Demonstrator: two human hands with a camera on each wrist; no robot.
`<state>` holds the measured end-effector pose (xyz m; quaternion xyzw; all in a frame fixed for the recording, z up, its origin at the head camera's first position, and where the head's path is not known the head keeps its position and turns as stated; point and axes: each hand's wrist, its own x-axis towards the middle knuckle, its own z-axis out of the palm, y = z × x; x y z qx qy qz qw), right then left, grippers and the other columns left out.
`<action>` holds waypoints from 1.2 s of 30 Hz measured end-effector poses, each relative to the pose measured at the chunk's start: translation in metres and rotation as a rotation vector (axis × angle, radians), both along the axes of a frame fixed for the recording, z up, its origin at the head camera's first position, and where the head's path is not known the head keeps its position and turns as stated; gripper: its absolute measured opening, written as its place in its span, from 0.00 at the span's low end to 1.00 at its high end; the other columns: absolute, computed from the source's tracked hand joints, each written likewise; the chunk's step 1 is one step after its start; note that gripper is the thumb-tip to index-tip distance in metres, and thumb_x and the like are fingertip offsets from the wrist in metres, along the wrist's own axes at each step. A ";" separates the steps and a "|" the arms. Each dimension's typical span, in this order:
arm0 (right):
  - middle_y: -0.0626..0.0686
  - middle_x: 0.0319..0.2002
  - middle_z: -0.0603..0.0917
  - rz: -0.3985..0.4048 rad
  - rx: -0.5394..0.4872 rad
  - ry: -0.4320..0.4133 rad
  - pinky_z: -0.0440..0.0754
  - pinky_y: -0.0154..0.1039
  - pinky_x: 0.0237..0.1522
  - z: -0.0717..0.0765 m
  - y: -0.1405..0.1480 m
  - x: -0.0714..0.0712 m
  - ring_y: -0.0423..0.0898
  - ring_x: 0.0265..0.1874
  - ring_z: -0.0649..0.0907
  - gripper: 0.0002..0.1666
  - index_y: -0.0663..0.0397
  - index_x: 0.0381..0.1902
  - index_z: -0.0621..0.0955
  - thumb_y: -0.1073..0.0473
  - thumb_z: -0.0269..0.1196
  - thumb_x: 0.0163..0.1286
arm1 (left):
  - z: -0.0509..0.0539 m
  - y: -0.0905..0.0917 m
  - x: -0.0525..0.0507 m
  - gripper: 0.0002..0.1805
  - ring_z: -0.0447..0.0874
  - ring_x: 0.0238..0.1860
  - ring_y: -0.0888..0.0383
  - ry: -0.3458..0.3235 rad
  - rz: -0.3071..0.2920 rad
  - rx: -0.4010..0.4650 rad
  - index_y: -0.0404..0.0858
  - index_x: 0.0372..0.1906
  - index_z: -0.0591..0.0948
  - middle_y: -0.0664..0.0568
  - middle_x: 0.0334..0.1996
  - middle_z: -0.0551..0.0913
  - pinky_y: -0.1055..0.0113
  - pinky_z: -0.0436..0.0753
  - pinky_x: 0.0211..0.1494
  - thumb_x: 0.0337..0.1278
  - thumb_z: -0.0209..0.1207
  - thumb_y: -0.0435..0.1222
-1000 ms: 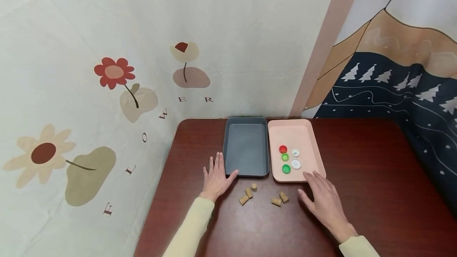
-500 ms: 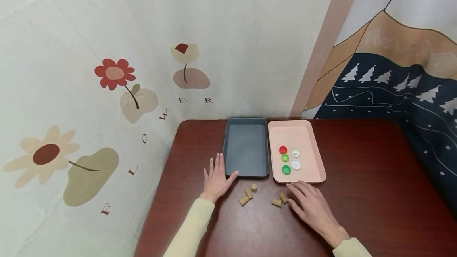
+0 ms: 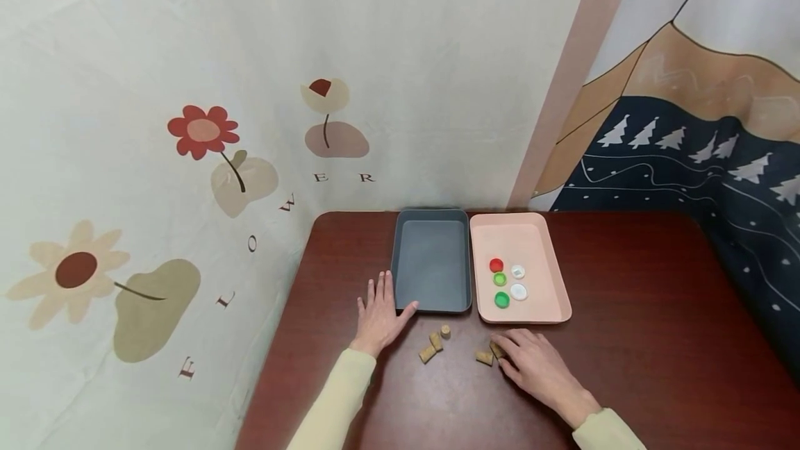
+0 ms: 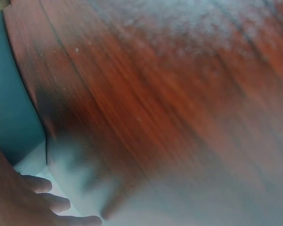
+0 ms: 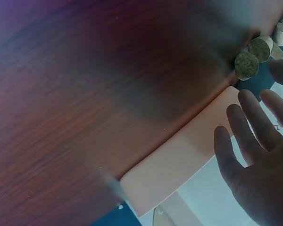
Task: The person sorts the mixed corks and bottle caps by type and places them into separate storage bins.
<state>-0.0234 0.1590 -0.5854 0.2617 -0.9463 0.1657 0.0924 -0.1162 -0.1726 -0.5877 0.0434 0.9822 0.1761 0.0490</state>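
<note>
In the head view, the right hand (image 3: 540,364) keeps its fingers partly spread around one tan cylindrical cork (image 3: 497,351), right of and nearer than the dark grey rectangular tray (image 3: 431,262); whether they touch, I cannot tell. Better, I think, to pinch its middle without pushing the neighbouring cork (image 3: 484,357). I count five corks, two trays, and five round caps (image 3: 519,292): one red, two green, two white.

In the left wrist view, the left hand (image 4: 19,200) lies beside the grey tray, fingers extended, holding nothing visible.

In the right wrist view, the fingers look rather straight.

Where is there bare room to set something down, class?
Free: the table right of the pink tray, and inside the gray tray. Crowded: among the corks between left hand and right hand and around the pink tray's caps.
</note>
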 end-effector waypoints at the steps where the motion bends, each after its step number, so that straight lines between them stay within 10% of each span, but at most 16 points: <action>1: 0.49 0.47 0.85 0.000 0.011 -0.006 0.82 0.53 0.46 0.000 -0.001 0.000 0.50 0.49 0.82 0.25 0.50 0.55 0.86 0.55 0.77 0.59 | 0.000 0.000 0.000 0.56 0.43 0.82 0.37 -0.002 0.000 0.001 0.38 0.84 0.46 0.42 0.84 0.47 0.29 0.52 0.75 0.67 0.46 0.71; 36: 0.46 0.41 0.84 -0.013 -0.011 0.085 0.82 0.49 0.39 -0.005 -0.005 -0.008 0.48 0.42 0.83 0.20 0.50 0.46 0.87 0.59 0.79 0.55 | -0.002 0.001 0.000 0.57 0.42 0.82 0.38 -0.008 0.011 0.009 0.38 0.85 0.46 0.42 0.84 0.47 0.29 0.50 0.75 0.67 0.47 0.71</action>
